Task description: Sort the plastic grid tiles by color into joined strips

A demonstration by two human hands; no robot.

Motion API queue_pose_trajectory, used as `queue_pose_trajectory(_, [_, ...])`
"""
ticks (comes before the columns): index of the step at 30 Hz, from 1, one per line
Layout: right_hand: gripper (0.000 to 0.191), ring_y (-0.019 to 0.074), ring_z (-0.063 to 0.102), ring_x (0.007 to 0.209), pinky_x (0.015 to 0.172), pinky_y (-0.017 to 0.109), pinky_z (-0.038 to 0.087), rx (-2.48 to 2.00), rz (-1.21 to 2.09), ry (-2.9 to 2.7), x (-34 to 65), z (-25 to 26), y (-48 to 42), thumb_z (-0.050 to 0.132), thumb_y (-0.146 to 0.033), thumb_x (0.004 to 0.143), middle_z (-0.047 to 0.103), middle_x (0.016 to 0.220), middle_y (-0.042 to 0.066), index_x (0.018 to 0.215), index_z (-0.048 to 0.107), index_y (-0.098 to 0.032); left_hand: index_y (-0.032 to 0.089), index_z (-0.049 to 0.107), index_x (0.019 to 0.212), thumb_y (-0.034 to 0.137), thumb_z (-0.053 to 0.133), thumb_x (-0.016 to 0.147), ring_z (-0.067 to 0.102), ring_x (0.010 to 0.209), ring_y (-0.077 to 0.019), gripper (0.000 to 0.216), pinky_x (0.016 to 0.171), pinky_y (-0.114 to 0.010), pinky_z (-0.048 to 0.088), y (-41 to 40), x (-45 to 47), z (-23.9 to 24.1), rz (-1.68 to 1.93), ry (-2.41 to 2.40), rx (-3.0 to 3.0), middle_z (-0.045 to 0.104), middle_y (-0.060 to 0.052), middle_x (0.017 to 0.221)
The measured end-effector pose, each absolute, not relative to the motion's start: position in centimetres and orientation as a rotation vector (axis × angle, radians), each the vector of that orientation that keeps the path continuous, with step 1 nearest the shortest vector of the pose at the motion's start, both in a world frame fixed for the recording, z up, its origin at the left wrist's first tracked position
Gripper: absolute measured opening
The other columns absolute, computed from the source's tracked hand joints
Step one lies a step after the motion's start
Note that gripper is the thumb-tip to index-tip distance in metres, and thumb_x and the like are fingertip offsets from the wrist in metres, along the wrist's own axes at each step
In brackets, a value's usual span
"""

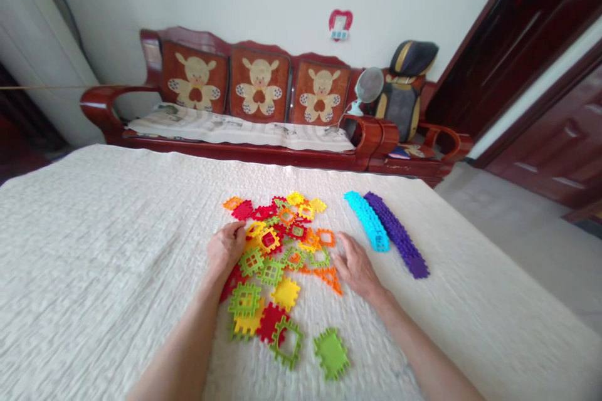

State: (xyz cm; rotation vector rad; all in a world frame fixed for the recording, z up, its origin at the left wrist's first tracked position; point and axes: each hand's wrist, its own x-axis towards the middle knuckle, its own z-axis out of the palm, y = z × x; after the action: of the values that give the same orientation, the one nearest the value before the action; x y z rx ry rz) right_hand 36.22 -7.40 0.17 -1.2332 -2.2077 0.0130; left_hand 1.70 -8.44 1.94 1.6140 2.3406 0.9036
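We see the cyan row [369,220] and purple row [397,235] apart from the mixed pieces [271,272], seemingly grouped by colour; right hand [353,261], grip spread; left hand [227,245], grip unclear to us.

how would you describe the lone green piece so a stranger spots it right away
On the white cloth, find the pile of coloured pieces between the left hand and right hand. At the pile's near end, to its right, lies the green piece. Unlike the open green frame beside it, it has a solid face and touches no other piece.
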Motion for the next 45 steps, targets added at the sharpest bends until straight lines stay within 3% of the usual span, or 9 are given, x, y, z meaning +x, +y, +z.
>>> queue_pose_trajectory(20, [0.044, 0.0226, 0.055, 0.12, 0.105, 0.046, 0.043, -1.027, 0.295, -2.267, 30.3, 1.3, -2.3, 0.039, -0.008, 0.081, 0.062, 0.127, 0.009, 0.117, 0.062, -0.02, 0.026, 0.073, 0.107, 0.029, 0.043, 0.089, 0.07, 0.095, -0.0226, 0.035, 0.077, -0.028, 0.05, -8.2, 1.8, 2.3, 0.898, 2.37, 1.567, 0.075, -0.004, 0.106])
queue_pose_trajectory(25, [0.034, 0.023, 0.054, 0.122, 0.107, 0.043, 0.043, -1.023, 0.37, -2.163, 29.2, 3.0, -3.5, 0.047, -0.023, 0.089, 0.061, 0.128, 0.009, 0.121, 0.06, -0.02, 0.026, 0.073, 0.108, 0.029, 0.044, 0.089, 0.07, 0.094, -0.0208, 0.035, 0.075, -0.026, 0.05, -8.1, 1.7, 2.3, 0.894, 2.387, 1.577, 0.075, -0.004, 0.105])
queue_pose_trajectory(29, [0.039, 0.0255, 0.051, 0.126, 0.106, 0.047, 0.043, -0.965, 0.337, -2.3, 27.7, 2.9, -4.7, 0.057, -0.031, 0.088, 0.056, 0.135, 0.012, 0.125, 0.057, -0.02, 0.027, 0.073, 0.106, 0.029, 0.045, 0.088, 0.07, 0.092, -0.0204, 0.034, 0.075, -0.026, 0.05, -8.1, 1.7, 2.3, 0.901, 2.384, 1.58, 0.075, -0.003, 0.104])
queue_pose_trajectory(39, [0.021, 0.0236, 0.06, 0.113, 0.098, 0.046, 0.047, -0.864, 0.351, -2.291, 27.4, 2.2, -5.3, 0.056, -0.018, 0.084, 0.066, 0.12, 0.008, 0.103, 0.064, -0.022, 0.027, 0.074, 0.106, 0.029, 0.045, 0.087, 0.07, 0.091, -0.0205, 0.034, 0.075, -0.026, 0.05, -8.0, 1.9, 2.5, 0.92, 2.406, 1.524, 0.076, -0.003, 0.1])
queue_pose_trajectory(45, [0.03, 0.0238, 0.059, 0.114, 0.101, 0.048, 0.046, -0.724, 0.472, -2.311, 27.1, 2.6, -6.0, 0.052, -0.011, 0.081, 0.066, 0.12, 0.008, 0.105, 0.063, -0.025, 0.026, 0.073, 0.108, 0.029, 0.046, 0.087, 0.07, 0.09, -0.0198, 0.034, 0.074, -0.025, 0.05, -8.0, 1.9, 2.5, 0.908, 2.4, 1.51, 0.076, -0.003, 0.1])
